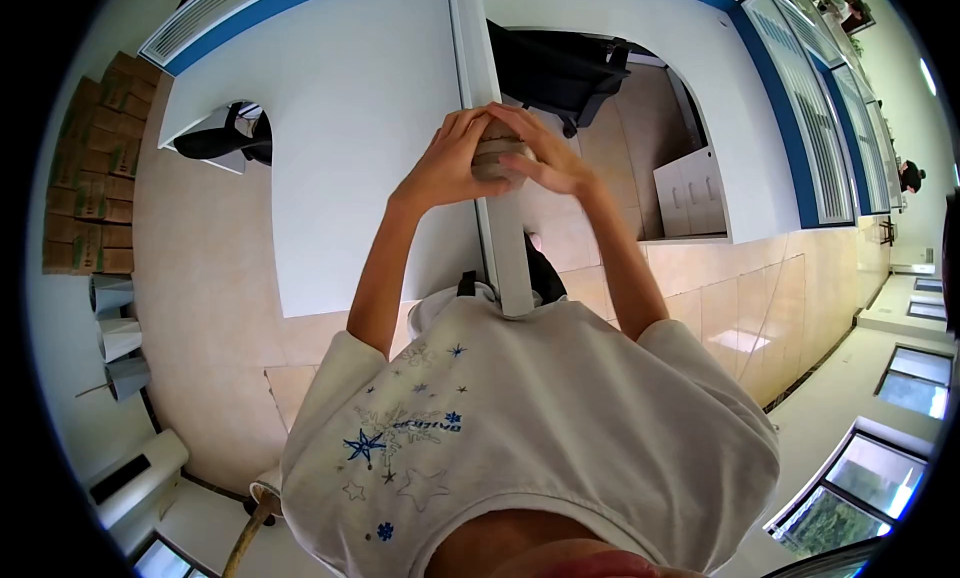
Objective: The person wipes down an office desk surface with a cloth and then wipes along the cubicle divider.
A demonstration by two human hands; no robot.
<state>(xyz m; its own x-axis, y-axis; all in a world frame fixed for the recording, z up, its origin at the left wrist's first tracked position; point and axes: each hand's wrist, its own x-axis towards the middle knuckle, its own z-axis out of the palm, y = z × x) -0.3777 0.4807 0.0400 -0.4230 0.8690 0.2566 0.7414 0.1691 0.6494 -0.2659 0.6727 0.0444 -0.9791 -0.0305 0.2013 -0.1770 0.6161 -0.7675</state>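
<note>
Both my hands are wrapped round a small rounded beige-brown object (490, 165) with band-like lines across it; its kind is not clear. My left hand (447, 161) curves about its left side, fingers over the top and thumb underneath. On the right side, my right hand (548, 155) grips it with the thumb across its front. The fingertips of the two hands come close together at the top. Directly below the object is the narrow white top of a desk partition (512, 248); whether the object rests on it cannot be told. The fingers hide much of the object.
White desks (350, 178) spread to the left and right of the partition. A black office chair (560, 73) and a white drawer cabinet (690, 193) stand at the right. Stacked cardboard boxes (105, 168) line the left wall. Another black chair (215, 140) is at the left desk.
</note>
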